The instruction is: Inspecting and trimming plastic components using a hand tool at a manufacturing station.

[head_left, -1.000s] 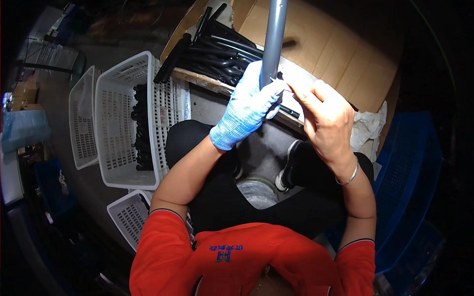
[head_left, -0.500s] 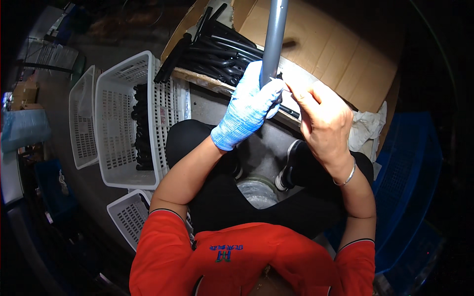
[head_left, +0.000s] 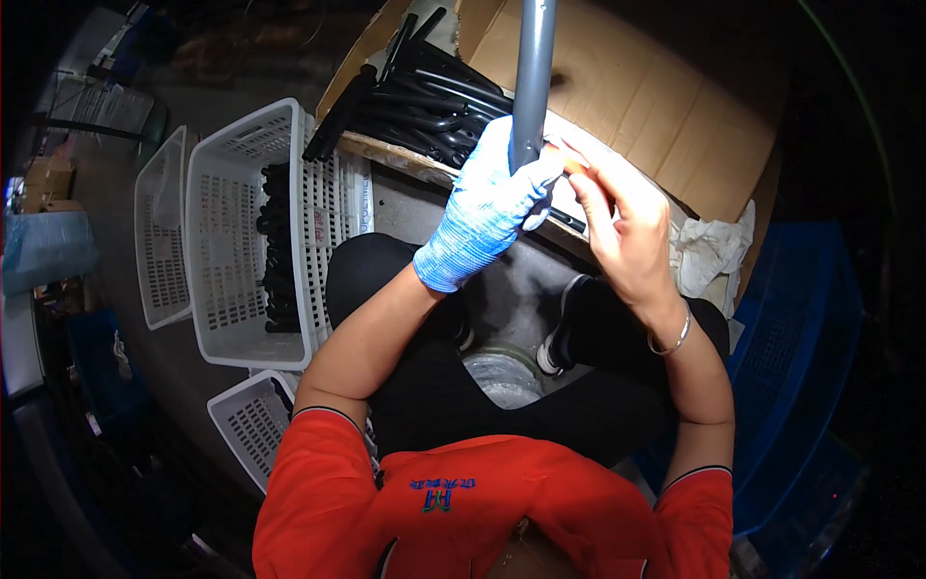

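A grey tube (head_left: 535,77) stands upright in front of me and runs out of the top of the picture. My left hand (head_left: 482,207), in a blue-and-white knit glove, is wrapped round its lower part. My bare right hand (head_left: 632,227) is beside the glove, its thumb and fingers pinched together close to the left thumb. Strong glare covers those fingertips, so what they hold, if anything, cannot be made out. Behind the left hand, a pile of black tubes (head_left: 434,111) lies in an open cardboard box (head_left: 675,116).
To the left stands a white slotted basket (head_left: 301,222) with black parts (head_left: 280,251) inside. A smaller white basket (head_left: 253,425) sits nearer me. Crumpled white wrapping (head_left: 719,251) lies by the box, and blue crates (head_left: 805,328) stand at the right.
My right hand has shifted slightly left and up, and its fingers have changed position. A small white bit seen at the fingertips before no longer shows. My left hand has hardly moved.
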The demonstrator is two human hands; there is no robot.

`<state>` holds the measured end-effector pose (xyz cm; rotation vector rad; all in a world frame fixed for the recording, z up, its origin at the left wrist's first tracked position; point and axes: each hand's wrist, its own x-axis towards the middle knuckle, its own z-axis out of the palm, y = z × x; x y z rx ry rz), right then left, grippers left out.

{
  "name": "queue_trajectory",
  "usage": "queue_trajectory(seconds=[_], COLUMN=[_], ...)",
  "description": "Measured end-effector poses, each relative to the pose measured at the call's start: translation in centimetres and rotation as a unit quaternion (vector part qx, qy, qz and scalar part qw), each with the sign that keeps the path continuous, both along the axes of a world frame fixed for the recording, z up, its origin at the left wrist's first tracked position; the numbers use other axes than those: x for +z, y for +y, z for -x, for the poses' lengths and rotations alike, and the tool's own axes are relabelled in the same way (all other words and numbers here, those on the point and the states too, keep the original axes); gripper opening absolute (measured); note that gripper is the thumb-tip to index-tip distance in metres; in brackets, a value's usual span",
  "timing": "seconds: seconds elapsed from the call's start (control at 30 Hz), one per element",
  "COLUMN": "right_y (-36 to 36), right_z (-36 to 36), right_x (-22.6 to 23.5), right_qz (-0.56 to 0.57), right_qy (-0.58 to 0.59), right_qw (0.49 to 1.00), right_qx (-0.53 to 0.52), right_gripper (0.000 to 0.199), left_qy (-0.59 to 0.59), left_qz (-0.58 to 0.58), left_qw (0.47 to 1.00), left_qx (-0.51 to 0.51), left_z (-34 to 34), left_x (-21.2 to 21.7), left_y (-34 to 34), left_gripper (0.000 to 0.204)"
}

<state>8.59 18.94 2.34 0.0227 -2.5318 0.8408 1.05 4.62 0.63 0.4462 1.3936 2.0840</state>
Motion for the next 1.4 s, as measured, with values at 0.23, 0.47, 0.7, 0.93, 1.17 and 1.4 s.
queue_trajectory(seconds=[0.23, 0.47, 0.7, 0.93, 1.17, 1.4], right_y=[0.2, 0.1, 1.2, 0.5, 0.6, 0.2], right_z=[0.8, 2.4, 2.0, 2.1, 2.0, 2.3], right_x=[0.4, 0.6, 0.8, 0.7, 0.5, 0.2], right_qz=[0.21, 0.325, 0.369, 0.377, 0.49, 0.566], right_qy=[-0.059, -0.142, -0.126, -0.171, -0.192, -0.208], right_qw=[0.975, 0.934, 0.92, 0.909, 0.844, 0.792], right_qx=[0.031, 0.03, 0.027, 0.049, 0.103, 0.099], right_gripper=[0.021, 0.023, 0.021, 0.022, 0.024, 0.028], left_qy=[0.374, 0.222, 0.265, 0.171, 0.253, 0.254], left_qz=[0.185, 0.114, 0.211, 0.034, 0.142, 0.142], left_qw=[0.904, 0.968, 0.94, 0.984, 0.956, 0.956], left_qx=[0.092, 0.017, 0.034, 0.019, 0.044, 0.049], left_z=[0.5, -0.3, 0.2, -0.4, -0.3, -0.3], left_x=[-1.5, -0.5, -0.9, -1.1, -0.9, -0.6], left_y=[0.2, 0.5, 0.5, 1.0, 0.6, 0.7], left_gripper=[0.054, 0.077, 0.074, 0.074, 0.078, 0.077])
